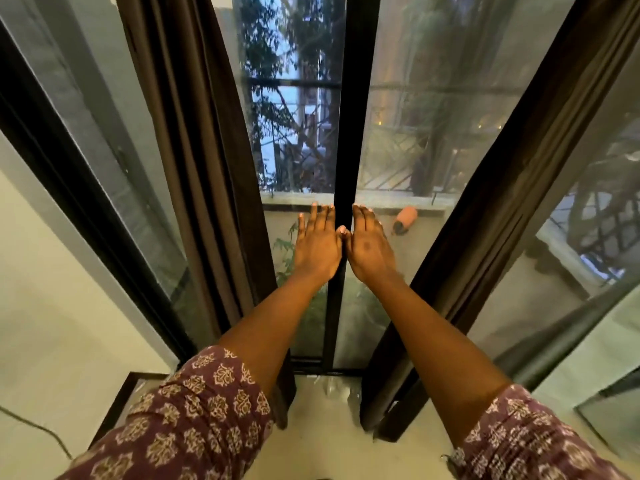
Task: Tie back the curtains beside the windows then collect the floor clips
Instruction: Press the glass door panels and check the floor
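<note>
Two dark brown curtains hang beside a glass window with a black centre frame (341,161). The left curtain (201,161) falls in folds to the floor. The right curtain (485,216) slants down to the floor on the right. My left hand (317,242) and my right hand (369,244) are stretched forward side by side, fingers straight, backs up, on either side of the centre frame. Their thumbs touch in front of it. Neither hand holds anything. Small clear pieces, possibly clips (332,386), lie on the floor by the window's bottom rail.
Another dark-framed glass panel (86,188) stands at the left and one (588,237) at the right. Outside are a balcony ledge, a lying terracotta pot (405,219) and plants. A thin cable (34,427) runs along the pale floor at lower left.
</note>
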